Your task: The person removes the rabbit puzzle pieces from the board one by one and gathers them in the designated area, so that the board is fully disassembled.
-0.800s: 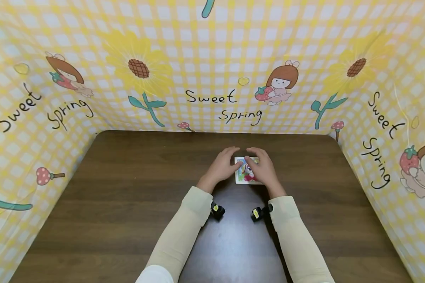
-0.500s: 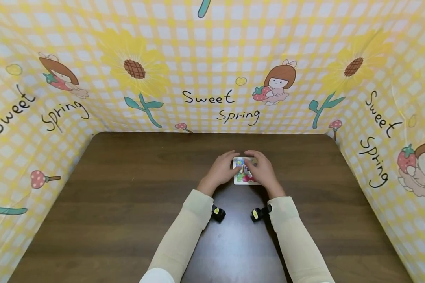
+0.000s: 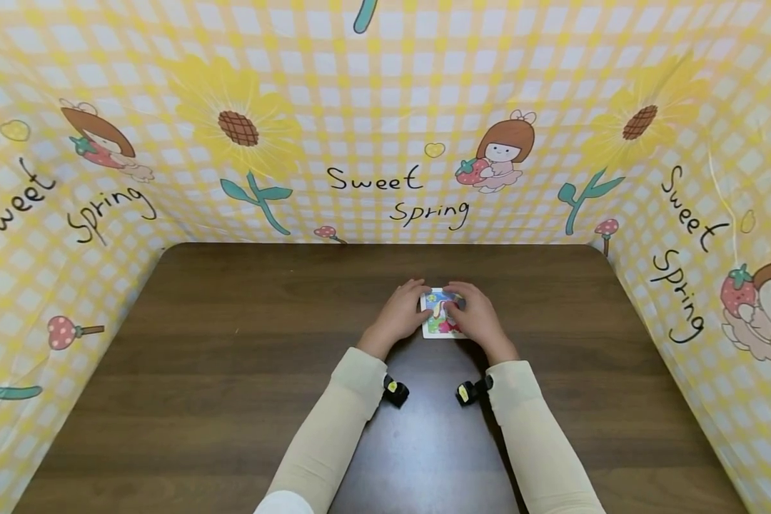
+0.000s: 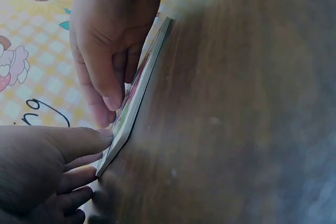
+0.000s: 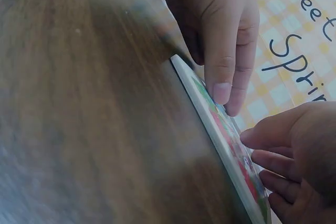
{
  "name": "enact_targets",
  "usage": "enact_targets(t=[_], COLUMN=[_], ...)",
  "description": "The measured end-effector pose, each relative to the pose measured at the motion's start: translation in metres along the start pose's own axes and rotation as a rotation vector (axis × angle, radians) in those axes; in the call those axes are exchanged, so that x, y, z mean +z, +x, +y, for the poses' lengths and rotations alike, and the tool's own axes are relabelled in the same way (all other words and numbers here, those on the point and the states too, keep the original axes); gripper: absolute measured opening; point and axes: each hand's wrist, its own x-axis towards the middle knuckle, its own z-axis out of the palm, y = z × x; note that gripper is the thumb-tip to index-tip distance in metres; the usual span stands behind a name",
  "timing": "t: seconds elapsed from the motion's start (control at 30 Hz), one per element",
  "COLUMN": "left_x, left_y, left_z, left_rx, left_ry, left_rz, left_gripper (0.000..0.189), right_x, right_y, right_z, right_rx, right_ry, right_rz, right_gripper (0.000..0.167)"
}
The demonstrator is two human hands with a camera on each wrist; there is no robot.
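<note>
A small flat square picture board [image 3: 440, 328], with a pale rim and a bright cartoon print, lies face up on the brown table in the head view. My left hand [image 3: 395, 318] is at its left side, thumb tip by the left edge and fingers near the far left corner. My right hand [image 3: 480, 319] reaches over the right part, thumb above the print and fingertips at the far edge. In the left wrist view the left thumb [image 4: 84, 142] touches the board at one corner. The right fingers [image 5: 278, 166] lie loosely along the board's edge.
The dark wooden table [image 3: 231, 400] has a yellow-checked cloth [image 3: 373, 93] standing up around its back and sides. A small black wrist camera [image 3: 396, 392] sits at the left cuff, and another camera [image 3: 467, 392] at the right cuff.
Both hands have come slightly closer to the board, their fingertips now at its far edge. The right thumb has shifted a little toward the near side. The board lies about where it was.
</note>
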Motion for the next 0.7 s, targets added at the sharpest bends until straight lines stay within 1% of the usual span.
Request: enact_targets(t=[0.07, 0.27, 0.47, 0.7], left_x=[-0.0008, -0.0005, 0.0, 0.0002], left_y=[-0.0007, -0.0026, -0.0029, -0.002], left_z=[-0.0009, -0.0025, -0.0032, -0.0044], left_rx=[-0.012, -0.042, -0.036, -0.034], left_ry=[-0.012, -0.06, -0.08, -0.067], left_rz=[-0.005, 0.01, 0.024, 0.019], left_gripper=[0.05, 0.051, 0.049, 0.047], right_x=[0.0001, -0.0023, -0.0039, -0.0044], right_y=[0.0007, -0.0004, -0.0013, -0.0021], right_z=[-0.0002, 0.0007, 0.0022, 0.0009], right_rx=[-0.002, -0.023, -0.038, -0.029], right_ry=[-0.006, -0.035, -0.045, -0.027], right_rz=[-0.01, -0.024, -0.028, -0.035], right_gripper=[0.033, 0.033, 0.033, 0.034])
